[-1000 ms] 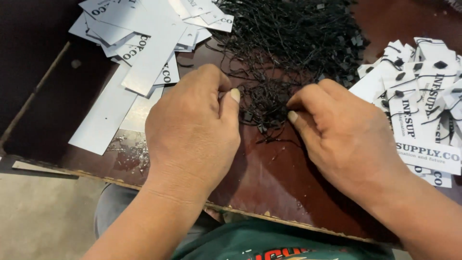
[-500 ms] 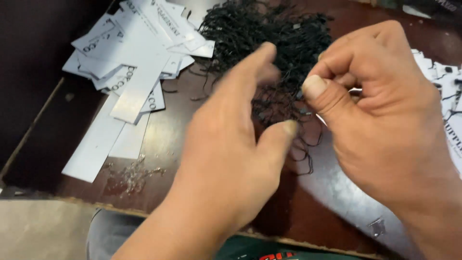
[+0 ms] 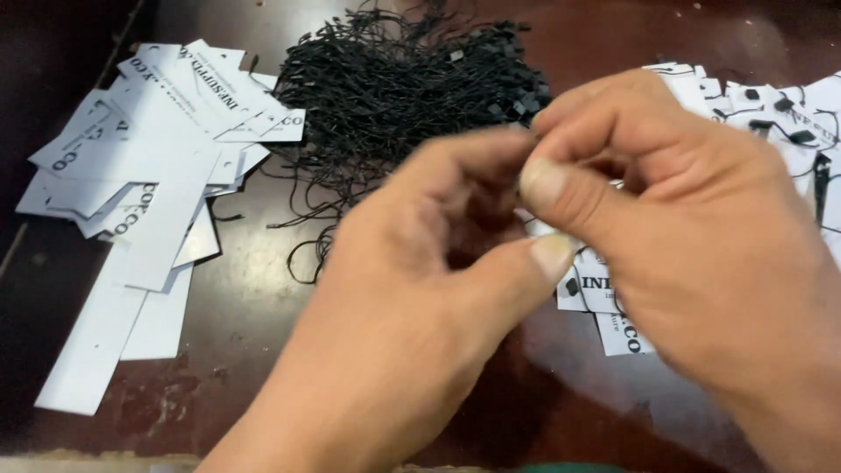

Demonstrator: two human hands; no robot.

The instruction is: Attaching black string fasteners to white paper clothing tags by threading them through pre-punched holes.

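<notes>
Fingers of both my hands meet in front of me, pinched together above the dark reddish-brown tabletop [image 3: 263, 307]. My left hand [image 3: 412, 333] comes up from below with thumb and forefinger closed toward each other; my right hand [image 3: 701, 263] reaches in from the right, its thumb and forefinger pressed shut just against the left ones. Whatever sits between the fingertips is hidden by them, so I cannot tell what they grip. Just under my right thumb a white card tag [image 3: 604, 302] with black print pokes out, close enough that it may be the piece I am holding, though the contact itself is covered.

Beyond my fingertips, farther from me, lies the tangled heap of thin black string loops [image 3: 394, 96], a big dense pile with a few loose strands trailing toward my left hand. Out past my left knuckles, well apart from them, spreads the stack of plain white tags [image 3: 149, 193], fanned and overlapping, none with a string on it as far as I can see. Behind my right hand, partly hidden by it, sits another group of tags with black strings on them [image 3: 788, 114].

Judging by these piles, I would say the work is somewhere in the middle: a fair number of tags on my right side look strung, while many bare tags and a large share of loops are left.
</notes>
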